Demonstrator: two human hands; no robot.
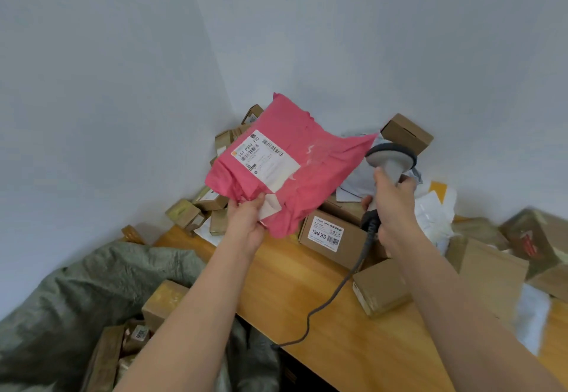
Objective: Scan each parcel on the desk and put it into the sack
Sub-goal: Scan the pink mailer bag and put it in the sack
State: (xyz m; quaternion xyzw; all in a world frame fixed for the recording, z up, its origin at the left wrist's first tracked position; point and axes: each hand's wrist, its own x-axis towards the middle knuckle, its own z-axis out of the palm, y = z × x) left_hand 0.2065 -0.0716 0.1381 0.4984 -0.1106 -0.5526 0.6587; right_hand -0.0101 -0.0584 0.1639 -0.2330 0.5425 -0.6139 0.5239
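two plain pale grey-blue walls (368, 38) meet in corner (229, 109) behind orange-brown wooden surface (307, 293). soft, even light, no hard shadows on walls.

We see our left hand (246, 222) pinching the lower edge of a pink parcel (292, 170), held up with its white label (264, 158) facing us. Our right hand (393, 204) grips a grey scanner (390, 158) just beside the parcel's right corner, its cable (332, 296) trailing over the wooden bench (292, 293). Cardboard boxes (325, 235) crowd the bench; a green sack (76, 293) at lower left holds more.
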